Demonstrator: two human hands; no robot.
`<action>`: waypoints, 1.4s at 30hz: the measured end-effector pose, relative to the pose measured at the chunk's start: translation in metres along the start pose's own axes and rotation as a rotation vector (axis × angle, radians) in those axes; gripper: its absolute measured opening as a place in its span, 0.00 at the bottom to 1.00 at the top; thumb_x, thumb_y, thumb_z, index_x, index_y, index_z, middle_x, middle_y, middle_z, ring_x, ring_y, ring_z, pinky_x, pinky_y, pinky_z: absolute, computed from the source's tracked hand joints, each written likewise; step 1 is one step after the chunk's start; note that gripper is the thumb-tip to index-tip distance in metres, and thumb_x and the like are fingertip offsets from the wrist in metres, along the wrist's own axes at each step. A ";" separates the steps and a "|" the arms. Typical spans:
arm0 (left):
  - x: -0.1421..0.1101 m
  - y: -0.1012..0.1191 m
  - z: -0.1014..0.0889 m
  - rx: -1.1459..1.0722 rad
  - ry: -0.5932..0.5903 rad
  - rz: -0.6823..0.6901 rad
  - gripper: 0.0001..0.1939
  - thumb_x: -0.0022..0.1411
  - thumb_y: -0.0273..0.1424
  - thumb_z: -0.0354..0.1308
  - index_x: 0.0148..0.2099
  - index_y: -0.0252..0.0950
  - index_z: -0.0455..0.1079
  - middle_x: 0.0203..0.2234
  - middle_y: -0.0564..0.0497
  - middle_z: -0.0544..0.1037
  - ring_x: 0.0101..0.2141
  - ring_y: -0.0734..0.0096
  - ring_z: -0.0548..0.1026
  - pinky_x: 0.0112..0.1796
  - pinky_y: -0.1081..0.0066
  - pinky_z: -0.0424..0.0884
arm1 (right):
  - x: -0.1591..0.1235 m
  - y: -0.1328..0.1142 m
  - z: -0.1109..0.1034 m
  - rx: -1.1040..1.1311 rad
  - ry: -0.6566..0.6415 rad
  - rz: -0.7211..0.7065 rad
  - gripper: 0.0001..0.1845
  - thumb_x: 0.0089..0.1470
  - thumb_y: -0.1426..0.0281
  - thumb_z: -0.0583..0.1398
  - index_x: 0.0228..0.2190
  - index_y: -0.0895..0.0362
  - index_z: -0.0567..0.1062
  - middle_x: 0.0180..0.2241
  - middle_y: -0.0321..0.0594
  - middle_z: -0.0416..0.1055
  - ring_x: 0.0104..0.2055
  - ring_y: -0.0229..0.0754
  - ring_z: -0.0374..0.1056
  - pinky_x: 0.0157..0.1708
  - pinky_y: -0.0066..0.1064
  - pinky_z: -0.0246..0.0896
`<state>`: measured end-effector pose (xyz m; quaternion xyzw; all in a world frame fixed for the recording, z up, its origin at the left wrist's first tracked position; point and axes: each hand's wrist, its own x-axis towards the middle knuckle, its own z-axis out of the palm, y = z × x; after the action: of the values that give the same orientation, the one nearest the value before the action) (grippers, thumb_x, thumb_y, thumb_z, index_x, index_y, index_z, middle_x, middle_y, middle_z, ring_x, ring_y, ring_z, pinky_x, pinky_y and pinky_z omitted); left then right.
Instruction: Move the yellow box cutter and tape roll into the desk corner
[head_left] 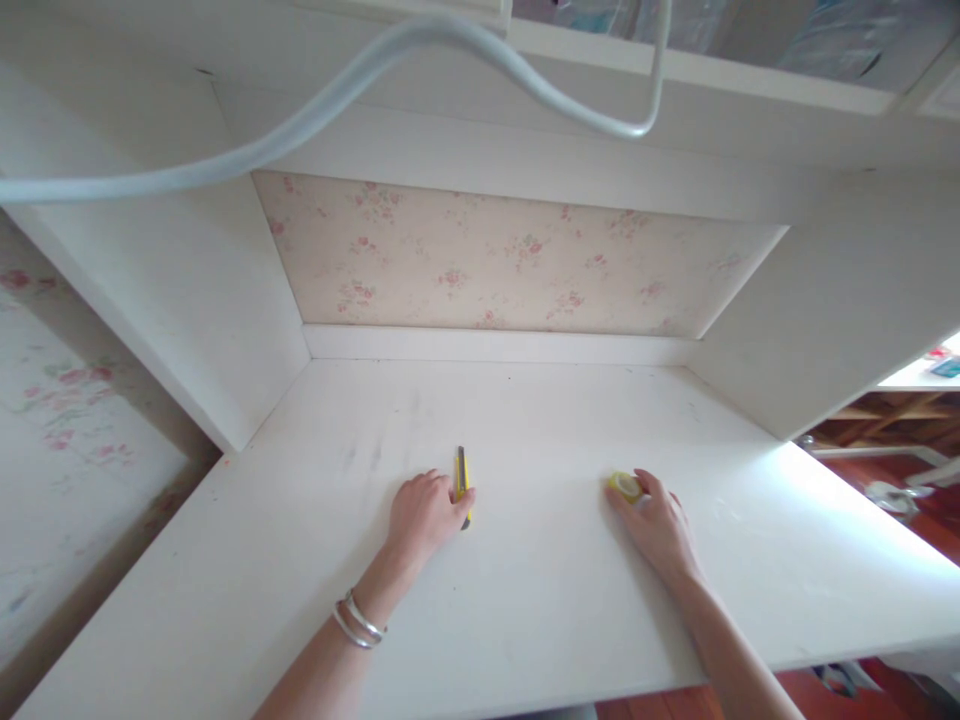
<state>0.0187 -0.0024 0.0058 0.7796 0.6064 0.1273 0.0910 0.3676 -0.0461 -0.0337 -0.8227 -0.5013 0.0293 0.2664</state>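
Currently, left hand (426, 512) pinches cutter (461, 478); right hand (661, 528), at three o'clock, grips tape roll (624, 486); white desktop (540, 440) stretches between, back edge (495, 360) at twelve (floral wallpaper (487, 260) above).

Floral wallpaper (480, 262) behind white desk (525, 610); pale cable (330, 100) above.

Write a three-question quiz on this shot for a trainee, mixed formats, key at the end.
1. Multiple choice. What does the left hand hold?
a) a pencil
b) a utility knife
c) a pair of scissors

2. True or false. The silver bangles are on the right wrist.

3. Fill in the missing colour. The right hand holds a small, round, ____ object against the white surface.

Key: 1 b; 2 false; 3 yellow
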 end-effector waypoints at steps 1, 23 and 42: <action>0.000 0.001 -0.001 0.004 -0.010 -0.002 0.23 0.62 0.48 0.46 0.26 0.37 0.70 0.28 0.48 0.75 0.31 0.66 0.73 0.33 0.70 0.61 | -0.001 0.000 0.000 0.002 -0.002 0.009 0.35 0.47 0.48 0.55 0.52 0.55 0.64 0.45 0.43 0.71 0.49 0.52 0.61 0.49 0.41 0.55; 0.019 0.187 0.040 -0.111 -0.122 0.178 0.20 0.60 0.40 0.49 0.37 0.30 0.76 0.33 0.37 0.78 0.37 0.56 0.76 0.38 0.64 0.67 | -0.002 0.007 -0.008 0.649 0.297 0.319 0.23 0.53 0.51 0.51 0.42 0.53 0.69 0.37 0.37 0.70 0.38 0.43 0.65 0.38 0.34 0.55; 0.006 0.043 0.010 -0.576 -0.122 0.032 0.27 0.62 0.49 0.44 0.20 0.35 0.62 0.14 0.56 0.61 0.19 0.75 0.60 0.23 0.73 0.50 | -0.057 -0.052 -0.004 0.500 0.311 -0.362 0.12 0.52 0.60 0.58 0.31 0.56 0.73 0.26 0.37 0.69 0.29 0.40 0.61 0.38 0.35 0.54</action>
<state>0.0628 -0.0071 0.0095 0.7373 0.5265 0.2485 0.3426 0.2987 -0.0775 -0.0189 -0.6242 -0.5700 -0.0224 0.5338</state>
